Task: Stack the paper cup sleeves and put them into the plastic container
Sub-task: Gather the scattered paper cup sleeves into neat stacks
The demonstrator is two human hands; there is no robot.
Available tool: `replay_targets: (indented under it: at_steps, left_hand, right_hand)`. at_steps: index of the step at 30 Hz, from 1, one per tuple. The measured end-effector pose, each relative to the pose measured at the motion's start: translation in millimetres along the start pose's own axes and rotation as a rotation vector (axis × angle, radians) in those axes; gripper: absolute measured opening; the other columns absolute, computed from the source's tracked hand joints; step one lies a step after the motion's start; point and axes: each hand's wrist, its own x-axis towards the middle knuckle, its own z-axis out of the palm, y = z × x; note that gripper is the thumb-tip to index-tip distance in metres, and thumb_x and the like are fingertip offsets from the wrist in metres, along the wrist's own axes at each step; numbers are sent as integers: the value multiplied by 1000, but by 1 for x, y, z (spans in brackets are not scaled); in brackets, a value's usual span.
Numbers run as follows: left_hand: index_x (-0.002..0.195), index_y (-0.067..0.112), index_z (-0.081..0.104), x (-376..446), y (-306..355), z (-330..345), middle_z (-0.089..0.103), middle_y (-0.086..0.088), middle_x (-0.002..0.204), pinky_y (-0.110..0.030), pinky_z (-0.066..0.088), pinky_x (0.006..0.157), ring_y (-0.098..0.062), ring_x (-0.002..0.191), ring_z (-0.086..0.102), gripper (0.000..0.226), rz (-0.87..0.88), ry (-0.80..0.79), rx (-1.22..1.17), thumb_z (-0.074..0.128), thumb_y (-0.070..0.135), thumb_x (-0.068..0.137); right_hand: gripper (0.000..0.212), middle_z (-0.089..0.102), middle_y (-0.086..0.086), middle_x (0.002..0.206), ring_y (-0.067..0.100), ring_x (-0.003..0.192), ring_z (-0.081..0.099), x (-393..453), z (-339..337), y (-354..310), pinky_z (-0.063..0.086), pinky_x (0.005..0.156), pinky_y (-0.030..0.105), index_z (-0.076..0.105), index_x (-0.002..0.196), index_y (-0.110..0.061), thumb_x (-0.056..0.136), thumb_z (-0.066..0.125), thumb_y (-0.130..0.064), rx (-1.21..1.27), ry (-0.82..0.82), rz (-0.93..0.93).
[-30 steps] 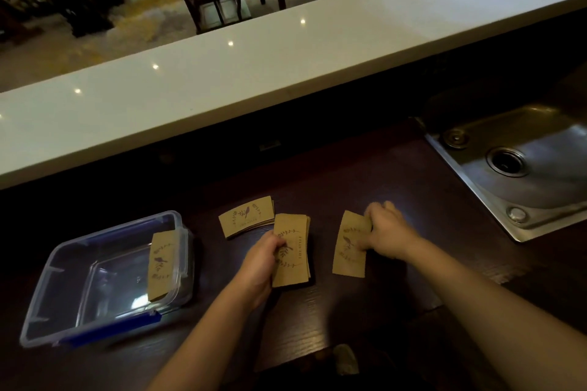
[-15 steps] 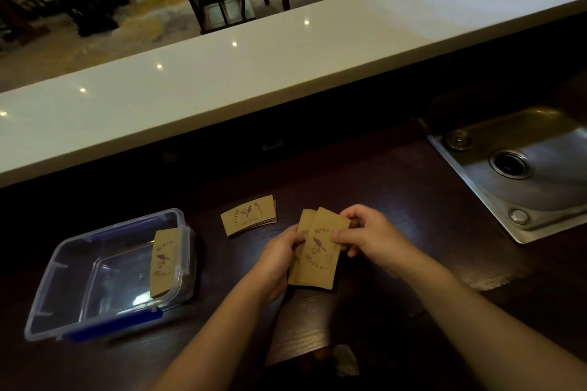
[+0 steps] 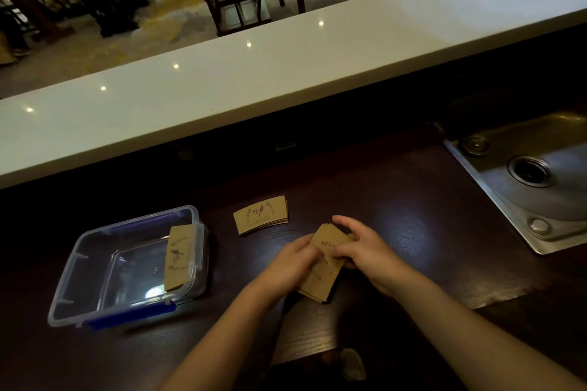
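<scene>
A stack of brown paper cup sleeves (image 3: 324,276) with a printed bird logo lies on the dark counter, held from both sides. My left hand (image 3: 290,259) grips its left edge and my right hand (image 3: 365,247) grips its top and right edge. A second small pile of sleeves (image 3: 261,214) rests flat on the counter behind them. The clear plastic container (image 3: 95,282) with blue clips sits at the left, and one batch of sleeves (image 3: 178,257) leans upright against its right inner wall.
A steel sink (image 3: 536,174) is set into the counter at the right. A raised white bar top (image 3: 286,73) runs across behind the work surface. A small pale object (image 3: 351,362) lies near the counter's front edge.
My right hand picked up the sleeves that lay to the right and brought them onto the pile in my left hand. Both hands now close around the merged stack.
</scene>
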Motion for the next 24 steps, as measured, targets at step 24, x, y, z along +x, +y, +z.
replay_targets:
  at_steps: [24]
  left_hand:
    - [143,15,28,53,-17,-130,44,-7,140,-50,44,98,-29,126,38,81,112,338,1104,69,27,74]
  right_hand:
    - [45,61,6,106,23,94,61,94,94,-60,55,83,45,54,113,-19,71,70,-15,-404,82,-34]
